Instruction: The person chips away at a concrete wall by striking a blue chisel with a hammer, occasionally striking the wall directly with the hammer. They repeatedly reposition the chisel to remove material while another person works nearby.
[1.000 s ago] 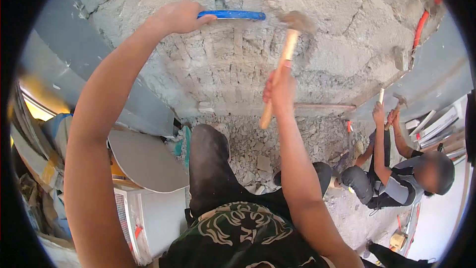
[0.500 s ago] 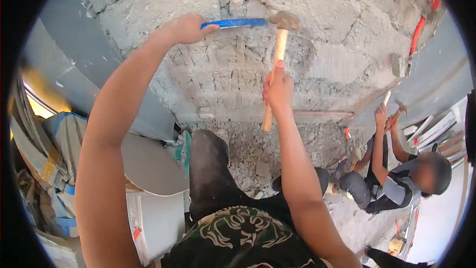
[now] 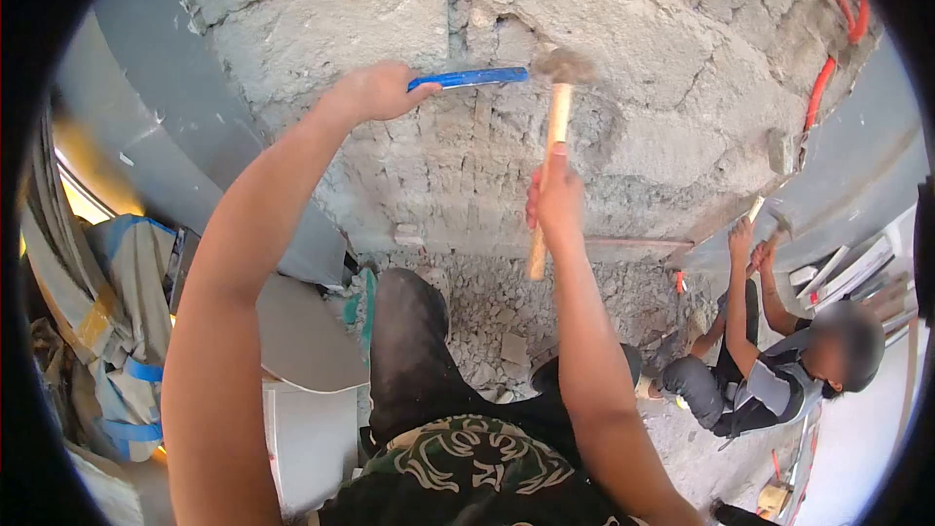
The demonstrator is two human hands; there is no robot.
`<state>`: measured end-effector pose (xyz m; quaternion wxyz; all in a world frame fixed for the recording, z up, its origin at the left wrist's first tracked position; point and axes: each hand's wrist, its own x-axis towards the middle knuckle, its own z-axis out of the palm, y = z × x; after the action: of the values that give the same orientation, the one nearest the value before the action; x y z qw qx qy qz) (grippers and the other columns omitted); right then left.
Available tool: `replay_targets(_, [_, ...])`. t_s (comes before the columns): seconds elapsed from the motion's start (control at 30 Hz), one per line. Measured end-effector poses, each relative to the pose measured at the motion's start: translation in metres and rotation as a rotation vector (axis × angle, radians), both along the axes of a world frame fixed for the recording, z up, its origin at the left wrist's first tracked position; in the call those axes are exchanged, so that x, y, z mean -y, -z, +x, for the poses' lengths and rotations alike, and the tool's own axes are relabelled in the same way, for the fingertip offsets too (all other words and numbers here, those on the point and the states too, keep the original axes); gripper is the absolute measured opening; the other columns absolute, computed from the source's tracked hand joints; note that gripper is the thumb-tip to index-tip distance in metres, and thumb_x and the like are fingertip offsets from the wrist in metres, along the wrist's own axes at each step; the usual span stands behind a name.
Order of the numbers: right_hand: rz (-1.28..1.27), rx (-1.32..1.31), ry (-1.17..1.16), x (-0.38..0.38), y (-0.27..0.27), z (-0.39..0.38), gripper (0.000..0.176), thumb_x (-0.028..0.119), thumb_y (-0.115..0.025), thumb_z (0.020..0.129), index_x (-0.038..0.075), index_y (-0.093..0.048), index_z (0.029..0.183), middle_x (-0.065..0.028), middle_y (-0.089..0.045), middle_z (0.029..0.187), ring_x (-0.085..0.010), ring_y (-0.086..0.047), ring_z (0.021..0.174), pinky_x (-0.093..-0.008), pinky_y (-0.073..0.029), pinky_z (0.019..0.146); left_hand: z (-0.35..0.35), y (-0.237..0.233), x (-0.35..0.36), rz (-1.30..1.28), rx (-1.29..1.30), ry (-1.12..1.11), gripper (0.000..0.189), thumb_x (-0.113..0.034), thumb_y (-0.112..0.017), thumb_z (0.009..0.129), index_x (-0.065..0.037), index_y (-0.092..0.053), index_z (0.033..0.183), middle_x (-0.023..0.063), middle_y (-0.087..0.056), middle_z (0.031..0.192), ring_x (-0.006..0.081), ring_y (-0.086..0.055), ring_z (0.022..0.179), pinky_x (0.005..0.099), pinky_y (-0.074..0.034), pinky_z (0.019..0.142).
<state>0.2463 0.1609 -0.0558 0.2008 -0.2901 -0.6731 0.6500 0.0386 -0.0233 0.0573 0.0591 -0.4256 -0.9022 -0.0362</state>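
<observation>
My left hand (image 3: 375, 93) is closed around one end of a blue chisel (image 3: 477, 78), held nearly level across the broken face of a rough masonry wall (image 3: 672, 97). The chisel's tip inside or beyond my fist is hidden. In my right hand (image 3: 557, 203) is a hammer (image 3: 559, 115), gripped partway down its pale wooden handle. Its blurred, dusty head is beside the chisel's right end, with a small gap between them.
Rubble (image 3: 497, 307) covers the floor below the wall. To the right, a crouching co-worker (image 3: 769, 385) holds a hammer and another tool. Red conduit (image 3: 820, 93) runs along the wall's right side. Rolled sheets and bags (image 3: 127, 292) and a white box (image 3: 312, 438) stand left.
The view has shifted slightly, so the wall and both hands appear lower and farther right. The hammer head is a little farther from the chisel's end. Both grips are unchanged.
</observation>
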Motion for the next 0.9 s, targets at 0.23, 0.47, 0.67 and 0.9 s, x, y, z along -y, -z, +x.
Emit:
replay_targets(0.23, [-0.061, -0.648, -0.007, 0.007, -0.058, 0.038, 0.073, 0.072, -0.032, 0.097, 0.004, -0.050, 0.081, -0.0030, -0.046, 0.056, -0.0140, -0.046, 0.044, -0.0290, -0.038, 0.042, -0.013, -0.011, 0.002, 0.050, -0.023, 0.012, 0.068, -0.065, -0.046, 0.096, -0.002, -0.071, 0.094, 0.0235, -0.067, 0.078, 0.0415, -0.065, 0.077, 0.0493, -0.051, 0.073])
replay_targets(0.47, [-0.177, -0.772, -0.099, 0.010, -0.078, 0.045, 0.074, 0.075, -0.032, 0.095, 0.003, -0.048, 0.087, -0.0060, -0.046, 0.058, -0.0146, -0.045, 0.046, -0.0293, -0.039, 0.045, 0.015, -0.033, -0.007, -0.080, 0.020, -0.052, 0.063, -0.061, -0.045, 0.098, -0.005, -0.073, 0.100, 0.0205, -0.069, 0.083, 0.0395, -0.067, 0.085, 0.0494, -0.052, 0.078])
replay_targets(0.67, [-0.373, -0.859, -0.187, 0.006, -0.066, 0.059, 0.078, 0.082, -0.042, 0.087, 0.004, -0.048, 0.089, -0.0083, -0.047, 0.062, -0.0183, -0.046, 0.049, -0.0333, -0.041, 0.049, 0.006, -0.013, -0.004, -0.048, -0.251, 0.023, 0.062, -0.064, -0.047, 0.096, -0.006, -0.071, 0.095, 0.0205, -0.068, 0.076, 0.0411, -0.066, 0.077, 0.0505, -0.053, 0.071])
replay_targets(0.9, [-0.282, -1.114, -0.089, 0.009, -0.009, 0.013, 0.075, 0.080, -0.046, 0.086, 0.005, -0.050, 0.092, -0.0085, -0.050, 0.067, -0.0189, -0.048, 0.054, -0.0339, -0.040, 0.050, -0.002, -0.012, -0.005, -0.070, -0.222, 0.057, 0.061, -0.064, -0.047, 0.096, -0.009, -0.071, 0.100, 0.0171, -0.069, 0.077, 0.0397, -0.067, 0.076, 0.0504, -0.054, 0.070])
